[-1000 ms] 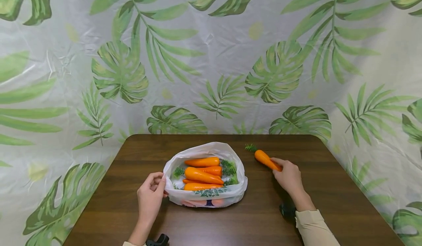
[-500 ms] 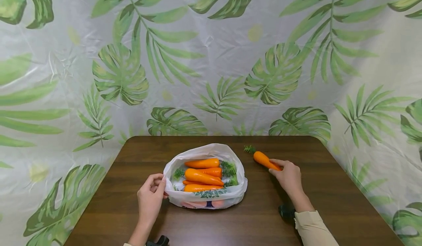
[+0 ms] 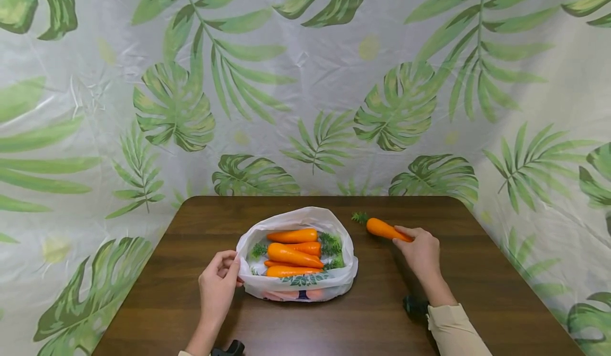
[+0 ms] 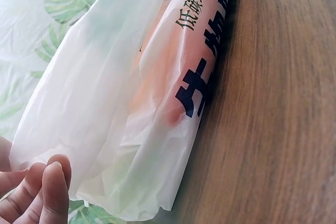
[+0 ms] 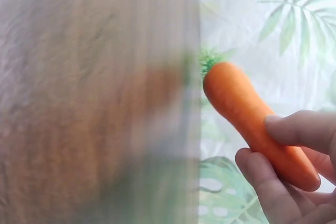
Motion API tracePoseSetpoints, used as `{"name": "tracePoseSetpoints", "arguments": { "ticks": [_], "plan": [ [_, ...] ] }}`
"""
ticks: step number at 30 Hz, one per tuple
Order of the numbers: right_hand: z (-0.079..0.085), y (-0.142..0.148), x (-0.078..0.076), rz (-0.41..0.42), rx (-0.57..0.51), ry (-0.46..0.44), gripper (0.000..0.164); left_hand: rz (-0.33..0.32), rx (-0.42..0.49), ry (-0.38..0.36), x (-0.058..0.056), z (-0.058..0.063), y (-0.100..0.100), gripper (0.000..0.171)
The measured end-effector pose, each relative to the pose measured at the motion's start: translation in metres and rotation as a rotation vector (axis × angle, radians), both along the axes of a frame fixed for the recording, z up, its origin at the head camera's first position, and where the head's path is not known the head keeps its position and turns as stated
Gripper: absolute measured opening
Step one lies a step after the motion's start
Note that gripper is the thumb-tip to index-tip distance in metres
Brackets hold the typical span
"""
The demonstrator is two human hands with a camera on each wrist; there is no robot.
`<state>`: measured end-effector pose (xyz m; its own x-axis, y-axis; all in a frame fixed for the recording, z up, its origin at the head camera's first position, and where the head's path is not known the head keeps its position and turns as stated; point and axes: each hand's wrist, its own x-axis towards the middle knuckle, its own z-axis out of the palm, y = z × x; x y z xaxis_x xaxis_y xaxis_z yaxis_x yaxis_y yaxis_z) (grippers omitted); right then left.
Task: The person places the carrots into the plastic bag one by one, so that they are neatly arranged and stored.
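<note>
A white plastic bag (image 3: pixel 350 271) with printing on its front lies with its mouth spread wide, and several orange carrots (image 3: pixel 295 255) with green tops show inside it. My left hand (image 3: pixel 218 276) pinches the bag's left rim between thumb and fingers; the left wrist view shows the fingertips (image 4: pixel 55 182) on the thin plastic. To the right of the bag, my right hand (image 3: pixel 421 252) grips a single carrot (image 3: pixel 382 228) by its narrow end. Its leafy top points away to the left. In the right wrist view the thumb and fingers lie on opposite sides of this carrot (image 5: pixel 236 98).
Everything stands on a dark brown wooden table (image 3: pixel 334 329) with rounded far corners. Behind the table hangs a pale curtain (image 3: pixel 329 80) with a green leaf print. Dark wrist devices (image 3: pixel 415 307) sit by the wrists.
The right hand has turned the carrot a little, so it lies flatter across the view, its narrow end slightly higher and further right. The left hand and the bag stay put.
</note>
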<state>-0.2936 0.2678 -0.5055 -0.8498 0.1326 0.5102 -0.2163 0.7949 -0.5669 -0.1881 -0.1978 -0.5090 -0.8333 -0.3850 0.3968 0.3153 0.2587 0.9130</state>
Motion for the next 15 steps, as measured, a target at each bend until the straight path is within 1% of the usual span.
{"name": "tracePoseSetpoints", "arguments": {
  "ticks": [3,7,15],
  "plan": [
    [0.003,0.001,0.0,0.002,-0.014,0.02,0.032,-0.003,0.001,0.003,-0.001,-0.001,0.0,0.01],
    [0.012,0.0,0.004,-0.001,-0.048,0.017,0.032,-0.003,-0.002,0.003,-0.001,-0.001,0.0,0.01],
    [0.034,-0.006,0.013,0.002,-0.099,0.017,0.03,0.005,-0.016,0.009,0.001,0.0,0.0,0.01]
  ]
}}
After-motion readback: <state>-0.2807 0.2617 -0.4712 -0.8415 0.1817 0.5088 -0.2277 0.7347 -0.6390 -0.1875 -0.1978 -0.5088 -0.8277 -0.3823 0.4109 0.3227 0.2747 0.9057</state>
